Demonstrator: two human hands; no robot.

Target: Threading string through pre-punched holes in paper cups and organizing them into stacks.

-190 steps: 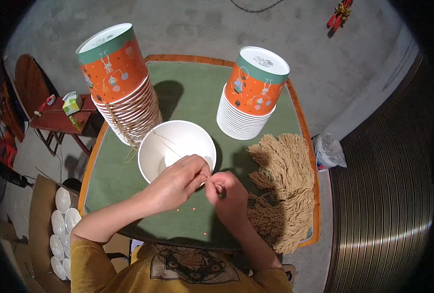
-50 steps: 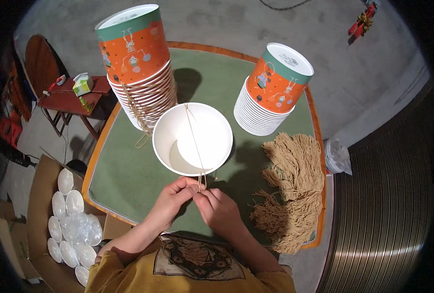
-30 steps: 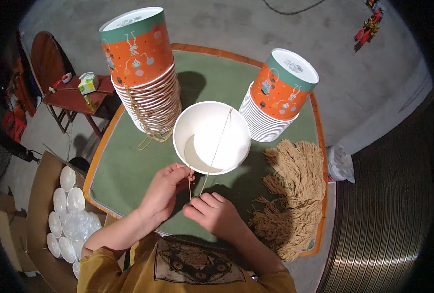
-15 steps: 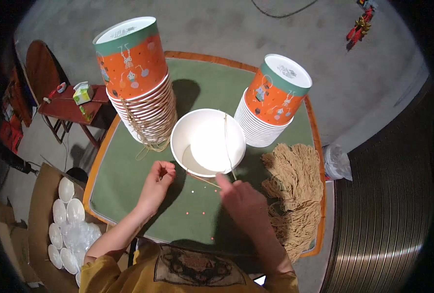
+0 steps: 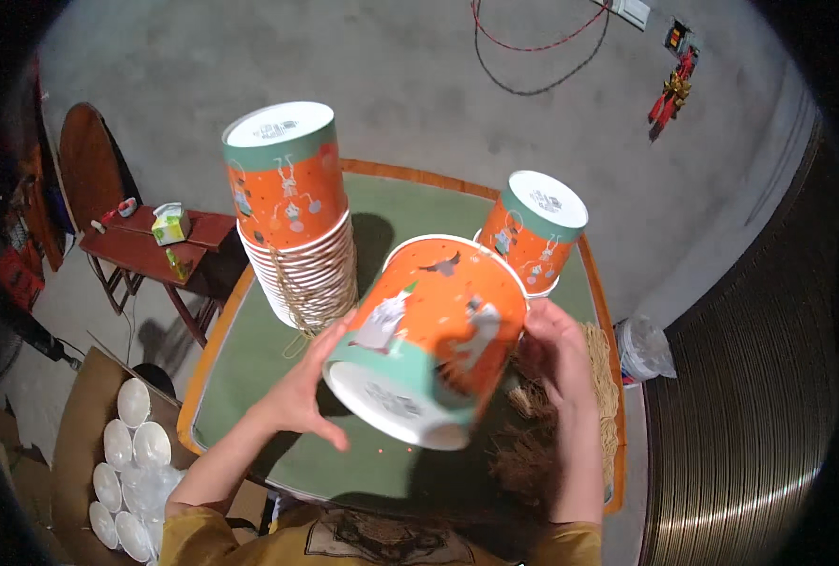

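Observation:
An orange paper bucket (image 5: 438,316) with a green band and white base is raised over the table, tilted with its base towards me. My left hand (image 5: 306,396) supports its left side, the fingers against the wall and the thumb spread below. At the rim on the right, my right hand (image 5: 556,344) grips it, its fingertips partly hidden. The bucket's inside is turned away. Behind it on the left rises a tall stack of upturned paper buckets (image 5: 287,203), with tan cord (image 5: 292,288) draped down its side. A shorter stack (image 5: 531,236) stands to the right.
The green-topped table (image 5: 382,203) has an orange wooden edge. Bundled tan cord (image 5: 601,377) lies at its right. An open cardboard box (image 5: 80,439) with several white cups stands at lower left. A red side table (image 5: 146,250) bears a tissue pack (image 5: 169,224).
The middle bucket has been lifted and tipped, so its printed side and base now face me. Both hands have moved onto it, and my view has shifted upward.

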